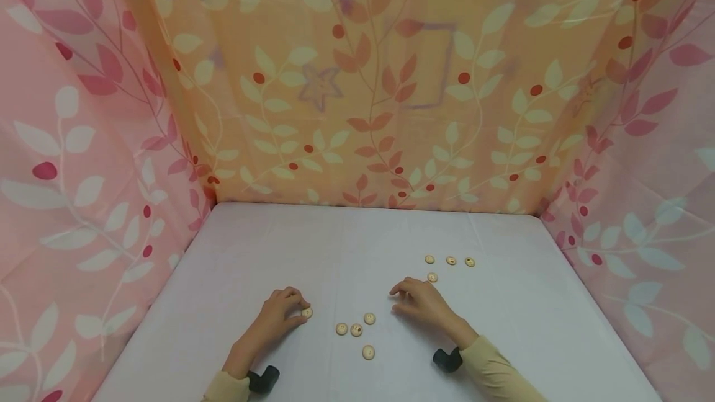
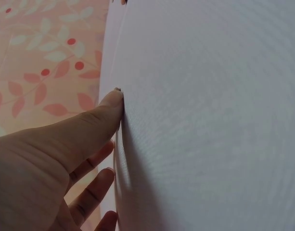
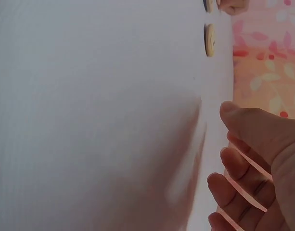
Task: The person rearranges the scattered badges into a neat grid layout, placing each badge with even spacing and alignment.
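Note:
My left hand (image 1: 279,314) is low over the white table, its thumb and fingertips pinching the edge of a small round wooden disc (image 1: 306,312). In the left wrist view the left thumb (image 2: 96,115) reaches down to the cloth, and the disc is mostly hidden behind it. My right hand (image 1: 422,304) hovers above the cloth with loosely bent fingers and nothing between them. Between the hands lie several more discs, among them a dark-marked disc (image 1: 356,329) and a nearer disc (image 1: 368,352). One disc (image 1: 432,277) lies just beyond the right fingers.
Farther back on the right, three discs form a row, with a middle disc (image 1: 451,260). The white table (image 1: 313,247) meets a patterned orange curtain (image 1: 368,141) at its back. Pink leaf-print curtains hang along both sides. A dark wrist device (image 1: 448,360) sits under the right wrist.

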The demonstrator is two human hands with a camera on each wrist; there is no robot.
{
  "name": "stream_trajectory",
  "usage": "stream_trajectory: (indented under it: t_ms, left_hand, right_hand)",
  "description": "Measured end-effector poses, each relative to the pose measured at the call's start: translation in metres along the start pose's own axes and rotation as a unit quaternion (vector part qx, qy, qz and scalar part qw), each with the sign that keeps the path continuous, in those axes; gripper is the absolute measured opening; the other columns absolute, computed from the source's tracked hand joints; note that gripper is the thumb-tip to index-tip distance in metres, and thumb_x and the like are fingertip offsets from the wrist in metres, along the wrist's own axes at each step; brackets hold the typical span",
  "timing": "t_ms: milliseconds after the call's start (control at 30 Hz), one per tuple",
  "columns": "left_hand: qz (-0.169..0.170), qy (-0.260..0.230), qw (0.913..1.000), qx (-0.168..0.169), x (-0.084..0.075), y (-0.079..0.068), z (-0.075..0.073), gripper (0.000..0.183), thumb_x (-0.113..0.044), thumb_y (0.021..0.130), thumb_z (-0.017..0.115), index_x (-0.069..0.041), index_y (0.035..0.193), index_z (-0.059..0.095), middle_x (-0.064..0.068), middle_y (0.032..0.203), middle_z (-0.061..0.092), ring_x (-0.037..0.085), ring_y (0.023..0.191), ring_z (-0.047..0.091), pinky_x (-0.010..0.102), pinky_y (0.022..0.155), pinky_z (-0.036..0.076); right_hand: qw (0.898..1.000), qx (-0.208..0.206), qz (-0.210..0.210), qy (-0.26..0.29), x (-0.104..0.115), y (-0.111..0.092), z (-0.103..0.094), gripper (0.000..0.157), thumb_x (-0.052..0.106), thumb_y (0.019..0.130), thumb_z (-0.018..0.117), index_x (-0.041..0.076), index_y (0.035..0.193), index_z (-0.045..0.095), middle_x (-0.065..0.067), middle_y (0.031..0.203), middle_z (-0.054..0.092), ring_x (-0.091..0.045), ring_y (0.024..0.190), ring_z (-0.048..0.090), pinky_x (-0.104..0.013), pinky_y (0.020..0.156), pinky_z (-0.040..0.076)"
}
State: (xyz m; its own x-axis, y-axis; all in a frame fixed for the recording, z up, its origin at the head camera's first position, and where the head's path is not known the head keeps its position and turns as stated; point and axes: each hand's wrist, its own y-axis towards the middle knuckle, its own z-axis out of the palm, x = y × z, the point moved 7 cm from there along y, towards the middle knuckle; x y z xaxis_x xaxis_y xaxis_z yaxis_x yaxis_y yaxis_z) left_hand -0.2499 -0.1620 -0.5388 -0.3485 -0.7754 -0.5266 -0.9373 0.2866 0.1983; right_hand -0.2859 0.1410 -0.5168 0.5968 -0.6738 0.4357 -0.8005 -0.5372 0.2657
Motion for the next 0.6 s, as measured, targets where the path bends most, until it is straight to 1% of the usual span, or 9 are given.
stream_trajectory:
  t_ms: [133,233,400,600]
  left_hand:
    - [0.001,0.002,1.0,-0.002,0.0,0.0,0.0,0.019,-0.02,0.075,0.075,-0.021,0.092,0.066,-0.008,0.101,0.056,0.021,0.099,0.049,0.046,0.081,0.038]
    - [0.003,0.001,1.0,-0.004,0.0,0.0,0.0,0.019,-0.02,0.075,0.076,-0.021,0.091,0.066,-0.007,0.101,0.056,0.021,0.098,0.049,0.045,0.081,0.038]
    - [0.011,0.0,0.9999,-0.008,-0.001,-0.001,0.0,0.019,-0.02,0.075,0.075,-0.02,0.091,0.066,-0.006,0.101,0.057,0.021,0.098,0.05,0.044,0.08,0.038]
    - [0.013,0.002,0.9999,-0.008,-0.001,-0.001,-0.001,0.018,-0.021,0.075,0.075,-0.02,0.091,0.066,-0.006,0.101,0.056,0.021,0.098,0.049,0.045,0.08,0.039]
  right_hand:
    - [1.0,0.026,-0.009,0.0,0.007,0.002,0.007,0.027,0.029,0.077,0.075,0.021,0.101,0.067,0.011,0.084,0.057,-0.002,0.072,0.046,-0.023,0.067,0.039]
    - [0.999,0.038,-0.025,-0.004,0.014,0.003,0.011,0.028,0.03,0.077,0.074,0.021,0.102,0.067,0.011,0.085,0.058,-0.001,0.073,0.048,-0.023,0.069,0.039]
    - [0.998,0.048,-0.046,0.001,0.023,0.003,0.017,0.028,0.03,0.078,0.074,0.018,0.103,0.068,0.008,0.085,0.06,-0.005,0.075,0.053,-0.025,0.071,0.04]
    - [0.997,0.055,-0.05,-0.006,0.027,0.004,0.025,0.028,0.033,0.078,0.073,0.02,0.103,0.067,0.012,0.086,0.06,-0.001,0.076,0.051,-0.024,0.071,0.039]
